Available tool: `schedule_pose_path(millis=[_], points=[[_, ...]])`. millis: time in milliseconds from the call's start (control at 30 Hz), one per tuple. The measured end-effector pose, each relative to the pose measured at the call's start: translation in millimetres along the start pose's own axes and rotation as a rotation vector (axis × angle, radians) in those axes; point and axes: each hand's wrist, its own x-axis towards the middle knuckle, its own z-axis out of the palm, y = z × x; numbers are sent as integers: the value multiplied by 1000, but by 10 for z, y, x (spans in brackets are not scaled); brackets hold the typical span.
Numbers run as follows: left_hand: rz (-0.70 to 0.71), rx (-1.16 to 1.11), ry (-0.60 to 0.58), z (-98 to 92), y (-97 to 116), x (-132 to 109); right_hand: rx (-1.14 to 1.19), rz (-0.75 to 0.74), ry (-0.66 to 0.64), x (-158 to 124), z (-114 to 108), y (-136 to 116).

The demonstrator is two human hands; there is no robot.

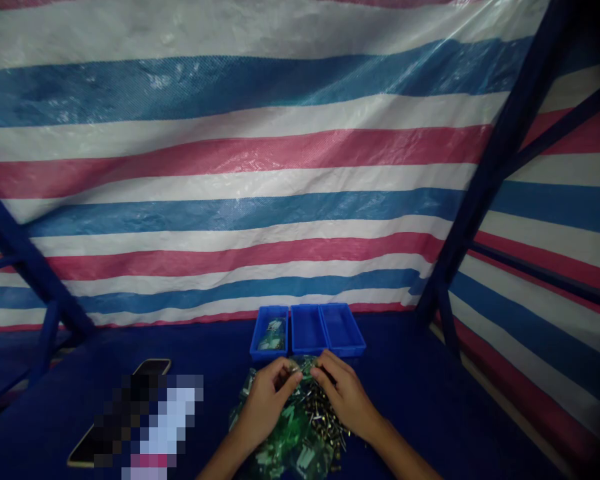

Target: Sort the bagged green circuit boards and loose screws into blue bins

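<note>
My left hand (pixel 266 399) and my right hand (pixel 349 395) face each other over the table, fingers pinched. Between the fingertips they hold a small clear greenish plastic bag (pixel 306 364) by its two sides; what is inside it I cannot make out. Below and between my hands lies a heap of similar green plastic bags (pixel 291 432) with pale printing. Many small brass-coloured and silvery metal pieces, screw-like in shape, form a loose pile (pixel 330 427) beside the heap, partly under my right hand.
Beyond my hands stand a blue bin (pixel 254 347) with bags in it and a two-compartment blue bin (pixel 307 333). A phone (pixel 153 367) and a pixelated pale item (pixel 170 420) lie on the left of the dark blue table (pixel 405 373). Blue frame posts (pixel 460 227) and striped sheeting (pixel 255 153) surround it.
</note>
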Motion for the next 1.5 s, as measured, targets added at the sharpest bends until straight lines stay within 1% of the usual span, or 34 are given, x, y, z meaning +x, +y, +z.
schedule_pose_path(millis=[300, 600, 733, 933, 1133, 1267, 1367, 1500], points=[[10, 18, 2, 3, 53, -6, -38, -14, 18, -5, -20, -45], [80, 166, 41, -2, 158, -40, -45, -23, 0, -9, 5, -55], [82, 152, 54, -4, 177, -40, -46, -35, 13, -11, 5, -52], [84, 127, 43, 4, 174, -17, -52, -29, 51, -6, -12, -52], [154, 201, 88, 2, 226, -16, -84, -19, 51, -13, -23, -61], [182, 248, 150, 0, 217, -32, -98, -13, 60, -21, -21, -55], [168, 208, 175, 4, 177, -39, -93, 2, 68, -23, -28, -66], [159, 151, 194, 10, 145, -43, -89, -14, 68, -11, -44, -98]])
